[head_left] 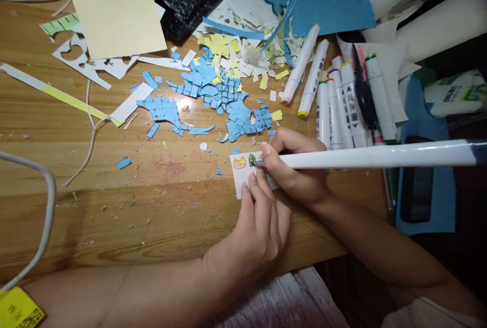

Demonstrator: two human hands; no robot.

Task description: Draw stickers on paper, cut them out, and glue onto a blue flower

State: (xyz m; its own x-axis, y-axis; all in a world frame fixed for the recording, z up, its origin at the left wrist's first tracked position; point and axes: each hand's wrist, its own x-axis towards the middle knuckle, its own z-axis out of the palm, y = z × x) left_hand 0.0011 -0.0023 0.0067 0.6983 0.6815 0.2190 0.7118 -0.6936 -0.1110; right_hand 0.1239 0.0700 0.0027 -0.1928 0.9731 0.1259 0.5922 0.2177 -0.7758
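Note:
A small white piece of paper (239, 186) lies on the table with two little drawings, an orange-and-yellow animal face and a dark green shape. My right hand (300, 165) is closed round a long white marker pen (373, 157), its grey tip touching or just over the green drawing. My left hand (262, 221) rests on the paper's lower part, its fingers extended and the tips pressing it flat; the thumb is hidden. Both hands partly cover the paper's right side.
Several markers (342, 104) lie at the right beside a blue case (445, 206). Blue paper scraps (205, 84) spread beyond my hands. A cream sheet (117, 23) and a black plastic package (175, 3) lie at the back. A white cable (47, 216) curves at the left.

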